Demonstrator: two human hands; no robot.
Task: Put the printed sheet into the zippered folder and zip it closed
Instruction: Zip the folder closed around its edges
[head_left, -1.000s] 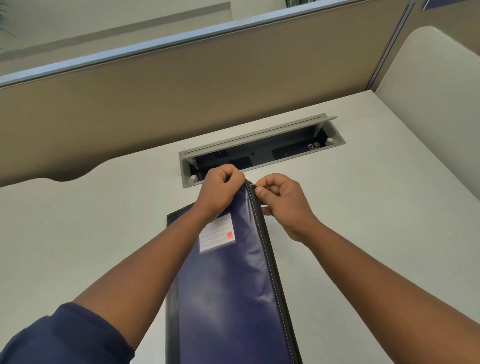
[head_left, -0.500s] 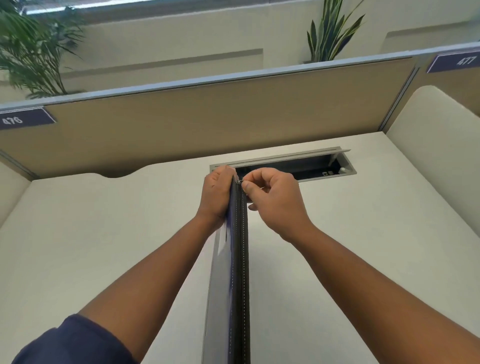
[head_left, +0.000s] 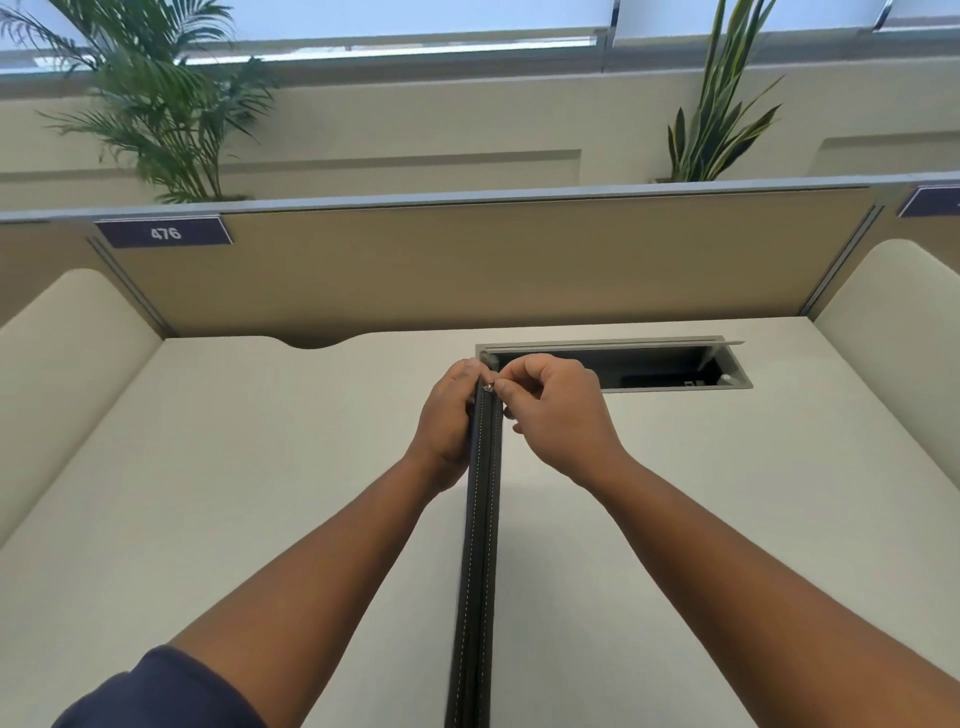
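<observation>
The zippered folder stands on edge over the desk, so I see only its dark zipper side with white stitching running from the bottom of the view up to my hands. My left hand grips the folder's far top corner from the left. My right hand pinches the small metal zipper pull at that same far end. The printed sheet is not visible.
A cream desk lies below. An open cable tray is set into the desk just behind my right hand. A tan partition with a label "476" closes the back, padded side panels stand left and right, and plants rise behind.
The folder has turned from showing its blue face to standing edge-on. The view has tilted up, revealing the partition and plants. Both hands stay at the folder's far end.
</observation>
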